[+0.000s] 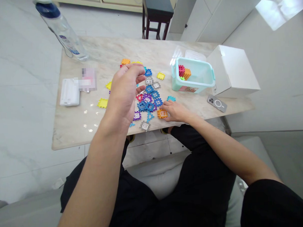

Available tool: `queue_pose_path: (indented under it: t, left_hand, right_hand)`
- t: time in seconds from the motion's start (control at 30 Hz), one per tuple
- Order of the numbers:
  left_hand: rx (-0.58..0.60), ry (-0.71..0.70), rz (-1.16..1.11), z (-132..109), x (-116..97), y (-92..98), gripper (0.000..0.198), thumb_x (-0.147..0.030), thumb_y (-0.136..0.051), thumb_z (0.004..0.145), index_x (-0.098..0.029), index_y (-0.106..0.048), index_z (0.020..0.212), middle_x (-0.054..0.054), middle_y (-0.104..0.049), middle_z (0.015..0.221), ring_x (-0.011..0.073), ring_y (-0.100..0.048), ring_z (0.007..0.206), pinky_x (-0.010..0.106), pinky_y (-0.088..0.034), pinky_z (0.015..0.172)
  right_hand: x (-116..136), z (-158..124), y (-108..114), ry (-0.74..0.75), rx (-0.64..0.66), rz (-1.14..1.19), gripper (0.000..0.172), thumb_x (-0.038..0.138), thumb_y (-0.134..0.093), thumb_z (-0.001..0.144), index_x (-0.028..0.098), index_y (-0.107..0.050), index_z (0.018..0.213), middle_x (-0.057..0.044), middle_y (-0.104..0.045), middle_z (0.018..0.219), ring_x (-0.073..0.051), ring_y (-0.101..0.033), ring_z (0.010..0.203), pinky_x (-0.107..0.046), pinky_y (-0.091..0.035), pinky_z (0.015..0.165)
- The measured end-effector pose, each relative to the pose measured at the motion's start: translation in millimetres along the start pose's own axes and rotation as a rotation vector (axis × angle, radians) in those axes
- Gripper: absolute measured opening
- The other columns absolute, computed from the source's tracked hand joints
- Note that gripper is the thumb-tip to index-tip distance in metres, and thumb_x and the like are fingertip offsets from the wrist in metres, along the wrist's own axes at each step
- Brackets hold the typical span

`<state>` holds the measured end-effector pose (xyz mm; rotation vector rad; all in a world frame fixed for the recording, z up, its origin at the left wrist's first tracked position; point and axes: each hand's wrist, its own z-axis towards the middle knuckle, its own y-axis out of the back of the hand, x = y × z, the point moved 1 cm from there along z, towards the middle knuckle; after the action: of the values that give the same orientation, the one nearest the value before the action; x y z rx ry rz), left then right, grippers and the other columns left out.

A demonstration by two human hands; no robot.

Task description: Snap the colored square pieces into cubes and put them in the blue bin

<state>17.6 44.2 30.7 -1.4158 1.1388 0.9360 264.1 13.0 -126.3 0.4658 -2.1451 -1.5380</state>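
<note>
My left hand (122, 91) is raised over the left part of a pile of toothed plastic building tiles, hiding some of them. Its fingers are loosely curled and apart, with nothing visible in them. My right hand (175, 111) rests at the table's near edge, thumb and fingers around an orange window tile (162, 113), which looks like a small stack. Between the hands lie blue tiles (149, 89), a purple tile (137, 115), a grey tile (145, 126) and a light-blue piece (150, 116). A teal tile (171, 98) sits just beyond my right fingers.
A mint-green bin (193, 85) holds red, orange and green tiles. Right of it are a white box (236, 71) and a phone (217, 103). A water bottle (68, 38) and a white packet (69, 92) occupy the marble-look table's (74, 130) left side. A stool (158, 7) stands behind.
</note>
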Motion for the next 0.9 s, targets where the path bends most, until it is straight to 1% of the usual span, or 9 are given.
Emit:
queue_pose_path:
  t: [0.1, 0.2, 0.33, 0.43, 0.53, 0.73, 0.9]
  left_hand:
    - [0.007, 0.009, -0.014, -0.6, -1.6, 3.5, 0.019, -0.034, -0.080, 0.087, -0.027, -0.064, 0.092, 0.004, -0.073, 0.101, 0.0234, -0.072, 0.107, 0.034, -0.060, 0.088]
    - [0.018, 0.016, -0.001, -1.3, -1.7, 3.8, 0.020, -0.036, -0.080, 0.087, -0.027, -0.063, 0.091, 0.004, -0.074, 0.098, 0.0239, -0.072, 0.106, 0.034, -0.060, 0.089]
    - [0.018, 0.025, 0.018, -2.2, -1.8, 1.7, 0.019, -0.038, -0.079, 0.088, -0.028, -0.063, 0.092, 0.005, -0.075, 0.098, 0.0250, -0.072, 0.109, 0.034, -0.060, 0.087]
    - [0.018, 0.037, 0.001, -3.0, -2.8, 0.9, 0.017, -0.036, -0.077, 0.088, -0.027, -0.063, 0.090, 0.006, -0.076, 0.102, 0.0238, -0.072, 0.107, 0.032, -0.059, 0.085]
    - [0.020, 0.040, -0.018, -4.1, -4.3, 1.7, 0.017, -0.034, -0.078, 0.087, -0.026, -0.062, 0.088, 0.006, -0.076, 0.103, 0.0221, -0.072, 0.104, 0.031, -0.058, 0.084]
    - [-0.003, 0.034, -0.021, -6.6, -7.0, 3.4, 0.023, -0.040, -0.081, 0.088, -0.027, -0.062, 0.089, 0.004, -0.075, 0.095, 0.0223, -0.073, 0.101, 0.031, -0.058, 0.084]
    - [-0.002, 0.050, -0.038, -6.7, -7.3, 2.6, 0.020, -0.037, -0.079, 0.090, -0.027, -0.063, 0.091, 0.004, -0.075, 0.095, 0.0211, -0.073, 0.100, 0.030, -0.057, 0.082]
  right_hand:
    - [1.9, 2.2, -6.5, 0.003, 0.000, 0.010, 0.060, 0.038, -0.083, 0.098, 0.013, -0.066, 0.150, -0.019, -0.069, 0.141, -0.037, -0.061, 0.132, -0.045, -0.049, 0.115]
    - [5.6, 6.1, -12.4, -0.012, 0.009, 0.013, 0.065, 0.042, -0.086, 0.098, 0.012, -0.065, 0.151, -0.019, -0.068, 0.144, -0.037, -0.061, 0.136, -0.045, -0.051, 0.116]
    - [10.3, 10.8, -15.2, -0.037, 0.015, -0.001, 0.057, 0.040, -0.086, 0.099, 0.013, -0.067, 0.145, -0.019, -0.068, 0.144, -0.036, -0.063, 0.136, -0.045, -0.052, 0.116]
    - [12.1, 12.5, -15.6, -0.035, 0.016, -0.032, 0.051, 0.038, -0.083, 0.101, 0.013, -0.068, 0.143, -0.019, -0.068, 0.141, -0.037, -0.063, 0.135, -0.046, -0.052, 0.117]
    - [12.6, 12.9, -16.5, -0.038, 0.014, -0.053, 0.050, 0.038, -0.083, 0.101, 0.013, -0.068, 0.142, -0.019, -0.069, 0.141, -0.037, -0.063, 0.134, -0.047, -0.052, 0.117]
    - [12.3, 12.4, -16.5, -0.082, 0.026, -0.064, 0.045, 0.041, -0.082, 0.102, 0.013, -0.070, 0.135, -0.019, -0.070, 0.137, -0.037, -0.065, 0.133, -0.045, -0.053, 0.113]
    - [11.6, 13.7, -12.4, -0.106, 0.057, -0.049, 0.043, 0.040, -0.083, 0.102, 0.015, -0.071, 0.135, -0.018, -0.071, 0.137, -0.035, -0.067, 0.131, -0.042, -0.054, 0.110]
